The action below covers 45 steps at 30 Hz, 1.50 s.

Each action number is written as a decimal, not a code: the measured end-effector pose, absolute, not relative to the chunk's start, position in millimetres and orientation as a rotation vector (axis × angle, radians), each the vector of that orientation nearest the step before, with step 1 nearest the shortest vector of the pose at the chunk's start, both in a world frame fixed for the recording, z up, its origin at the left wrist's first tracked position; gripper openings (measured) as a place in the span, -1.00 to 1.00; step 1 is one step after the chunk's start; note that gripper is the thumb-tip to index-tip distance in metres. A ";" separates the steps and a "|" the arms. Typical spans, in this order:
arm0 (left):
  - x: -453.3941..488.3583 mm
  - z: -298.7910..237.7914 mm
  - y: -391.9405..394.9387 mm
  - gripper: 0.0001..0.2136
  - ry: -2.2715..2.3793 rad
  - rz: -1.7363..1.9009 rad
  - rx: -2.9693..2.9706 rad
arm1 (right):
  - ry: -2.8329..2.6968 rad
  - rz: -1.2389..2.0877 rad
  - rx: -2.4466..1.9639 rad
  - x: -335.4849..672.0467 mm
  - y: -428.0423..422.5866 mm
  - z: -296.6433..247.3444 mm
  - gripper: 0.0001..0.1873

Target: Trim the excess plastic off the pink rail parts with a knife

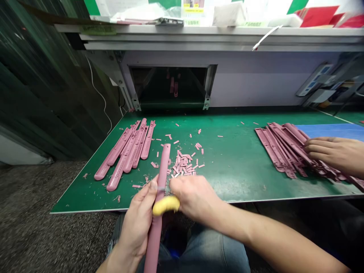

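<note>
My left hand (141, 212) is closed around a long pink plastic strip (164, 163), which runs from over the table down past its front edge. In my right hand (196, 197) is a yellow-handled tool (166, 205), blurred, lying across the strip. A short greyish part of the tool shows by my left thumb; its exact kind I cannot make out. Just beyond my hands lies a heap of small pink offcuts (183, 163). Several similar pink strips (131, 151) are piled to the left, some with their hollow side up.
At the right, another person's hand (331, 151) rests on a pile of pink pieces (284, 148). A blue sheet (330, 131) lies behind it. Pink pieces (174, 87) sit on a dark belt in the opening at the back. A shelf edge (199, 38) crosses above the green table (227, 182).
</note>
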<state>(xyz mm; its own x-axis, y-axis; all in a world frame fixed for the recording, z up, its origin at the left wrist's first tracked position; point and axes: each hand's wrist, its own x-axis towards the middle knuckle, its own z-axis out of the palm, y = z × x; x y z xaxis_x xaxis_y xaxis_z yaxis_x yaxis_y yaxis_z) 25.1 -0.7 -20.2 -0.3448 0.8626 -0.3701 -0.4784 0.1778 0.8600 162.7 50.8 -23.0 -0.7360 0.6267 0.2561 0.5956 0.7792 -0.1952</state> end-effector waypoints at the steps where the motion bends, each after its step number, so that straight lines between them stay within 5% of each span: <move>1: 21.7 -17.8 6.3 -0.68 1.268 1.471 0.422 | -2.701 0.205 -0.857 161.1 33.6 -31.6 -0.73; 8: -8.2 -2.8 42.1 -0.66 1.269 1.537 0.452 | -2.621 0.689 -0.530 176.2 -20.2 -56.9 -0.67; 14: 3.9 -8.7 31.0 -0.69 1.290 1.547 0.488 | -2.062 0.677 -0.732 170.8 38.8 -39.3 -0.68; 31: 34.2 -13.4 -4.6 -0.46 1.162 1.378 0.511 | -1.663 0.441 -0.946 194.0 126.5 6.3 -0.74; 36: 24.4 -19.3 -3.0 -0.50 1.171 1.315 0.515 | -1.936 0.655 -0.931 192.2 110.1 -11.6 -0.72; 45: 32.6 -25.3 -2.2 -0.62 1.201 1.346 0.389 | -2.425 0.191 -1.113 167.1 103.3 -6.6 -0.59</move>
